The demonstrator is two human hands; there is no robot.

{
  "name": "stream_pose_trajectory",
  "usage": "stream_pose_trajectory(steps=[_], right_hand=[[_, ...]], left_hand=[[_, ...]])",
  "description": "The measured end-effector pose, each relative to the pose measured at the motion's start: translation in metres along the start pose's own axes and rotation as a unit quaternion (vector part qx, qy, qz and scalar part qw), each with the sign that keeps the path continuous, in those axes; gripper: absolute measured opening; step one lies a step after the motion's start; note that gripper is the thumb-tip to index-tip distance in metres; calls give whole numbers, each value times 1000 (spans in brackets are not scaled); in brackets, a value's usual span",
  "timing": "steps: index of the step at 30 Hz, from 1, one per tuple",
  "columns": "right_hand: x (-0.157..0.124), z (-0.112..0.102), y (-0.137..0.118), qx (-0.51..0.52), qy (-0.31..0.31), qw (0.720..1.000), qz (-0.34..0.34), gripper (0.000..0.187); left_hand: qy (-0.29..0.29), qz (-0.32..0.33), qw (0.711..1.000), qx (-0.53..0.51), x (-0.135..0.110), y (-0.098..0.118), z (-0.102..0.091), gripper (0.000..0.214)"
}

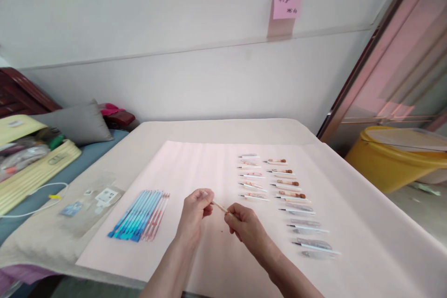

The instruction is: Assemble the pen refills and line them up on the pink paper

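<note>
Both my hands hover over a pale pink sheet (pixel 195 163) on the table, pinching the two ends of one thin pale pen part (pixel 219 206). My left hand (pixel 194 212) grips its left end with curled fingers. My right hand (pixel 244 223) grips its right end. A bundle of blue and pink pen barrels (pixel 139 215) lies left of my hands. To the right, two rows of pens and caps (pixel 275 186) lie side by side.
A clear plastic bag with labels (pixel 91 201) lies at the sheet's left. A yellow case (pixel 31 167) and grey cushion (pixel 78 123) sit on the far left. A yellow tub (pixel 391 160) stands right of the table. A pink note (pixel 287 3) hangs on the wall.
</note>
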State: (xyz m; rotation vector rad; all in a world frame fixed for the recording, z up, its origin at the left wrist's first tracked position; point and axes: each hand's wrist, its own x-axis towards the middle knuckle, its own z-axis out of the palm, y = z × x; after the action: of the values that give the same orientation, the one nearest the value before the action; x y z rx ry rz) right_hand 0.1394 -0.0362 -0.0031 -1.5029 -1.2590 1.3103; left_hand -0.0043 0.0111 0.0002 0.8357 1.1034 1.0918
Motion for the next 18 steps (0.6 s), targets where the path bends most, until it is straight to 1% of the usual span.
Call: stream_pose_trajectory(steps=[2,4,6,7,10,11,15,16,18], right_hand=[[0,0,1,-1,-1,1000,-3,14],[1,0,2,-4,5,1000,-4,15],[1,0,3,-3,9,1000,-3,16],[1,0,3,-2,7,1000,-2,15],[0,0,2,2,2,1000,1,13],[0,0,2,3,3,1000,3,13],[1,-1,2,4,10,1000,4,14],[1,-1,2,4,10,1000,3,14],[1,-1,2,4,10,1000,3,13]], left_hand=[[11,1,1000,22,1,0,-1,27],[-2,-7,1000,-19,1,0,-1,27],[-16,-11,998,-53,2,0,-2,32],[-14,-6,999,-48,2,1,-2,34],[10,9,1000,17,1,2,-3,29],[14,10,1000,22,1,3,-3,30],[-9,-18,998,-61,2,4,-1,32],[-10,-22,997,-67,2,4,-1,33],[3,-26,999,-41,4,2,-2,27]])
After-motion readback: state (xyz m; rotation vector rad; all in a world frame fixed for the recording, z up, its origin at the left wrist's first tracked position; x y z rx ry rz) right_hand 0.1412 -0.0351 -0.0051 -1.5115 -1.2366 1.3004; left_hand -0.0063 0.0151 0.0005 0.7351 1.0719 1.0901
